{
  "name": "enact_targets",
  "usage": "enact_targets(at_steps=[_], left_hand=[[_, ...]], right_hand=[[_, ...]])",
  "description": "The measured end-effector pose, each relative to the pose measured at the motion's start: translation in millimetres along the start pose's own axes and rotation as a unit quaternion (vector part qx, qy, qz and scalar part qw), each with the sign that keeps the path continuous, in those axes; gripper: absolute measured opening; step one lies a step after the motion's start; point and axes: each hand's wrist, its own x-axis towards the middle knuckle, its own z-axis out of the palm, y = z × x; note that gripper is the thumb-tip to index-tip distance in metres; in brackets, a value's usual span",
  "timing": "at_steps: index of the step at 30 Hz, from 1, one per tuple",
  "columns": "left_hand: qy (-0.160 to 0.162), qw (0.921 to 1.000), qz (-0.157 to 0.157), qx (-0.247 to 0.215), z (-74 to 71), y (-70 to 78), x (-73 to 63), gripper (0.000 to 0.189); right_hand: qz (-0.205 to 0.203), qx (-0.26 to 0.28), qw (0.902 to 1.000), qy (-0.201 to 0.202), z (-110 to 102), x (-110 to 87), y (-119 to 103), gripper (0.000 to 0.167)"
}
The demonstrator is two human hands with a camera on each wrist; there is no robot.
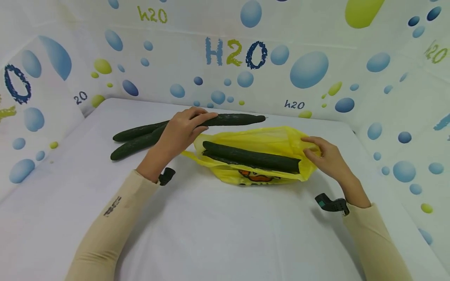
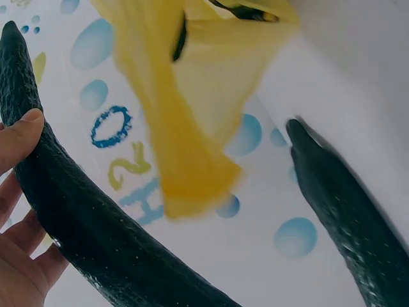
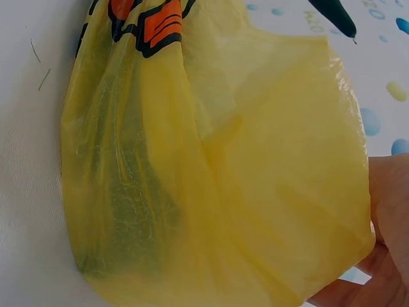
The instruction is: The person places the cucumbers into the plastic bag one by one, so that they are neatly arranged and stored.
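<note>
My left hand (image 1: 181,130) grips a long dark green cucumber (image 1: 239,119), thumb on one side and fingers on the other in the left wrist view. The cucumber extends to the right behind the yellow plastic bag (image 1: 270,136). A second cucumber (image 2: 348,211) lies on the table by the left hand. The bag lies on its side, its mouth spread wide, with a cucumber (image 1: 251,157) showing inside. At the bag's right end, my right hand (image 1: 327,158) pinches its thin edge between thumb and fingers. Orange and black print (image 3: 160,29) marks the bag's front.
A white cloth (image 1: 218,226) covers the table. Behind it rises a white backdrop (image 1: 158,58) with blue and green drops and H2O lettering. Small dark wrist cameras (image 1: 166,176) are strapped to both wrists. Tiny green shreds (image 3: 43,80) lie near the bag.
</note>
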Motion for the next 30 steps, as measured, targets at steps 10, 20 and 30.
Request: enact_targets(at_steps=[10, 20, 30], left_hand=[[-0.001, 0.9988, 0.049, -0.002, 11.3, 18.5, 17.0, 0.046], [0.005, 0.9957, 0.086, -0.035, 24.7, 42.6, 33.5, 0.043], [0.008, 0.9922, 0.114, -0.05, 37.1, 67.6, 50.6, 0.04]], right_hand=[[0.01, -0.005, 0.9999, -0.006, 0, 1.5, -1, 0.04], [0.023, 0.0, 0.9996, -0.014, -1, 1.1, -2, 0.041], [0.022, -0.019, 0.9996, 0.005, 0, -2.0, 1, 0.035]])
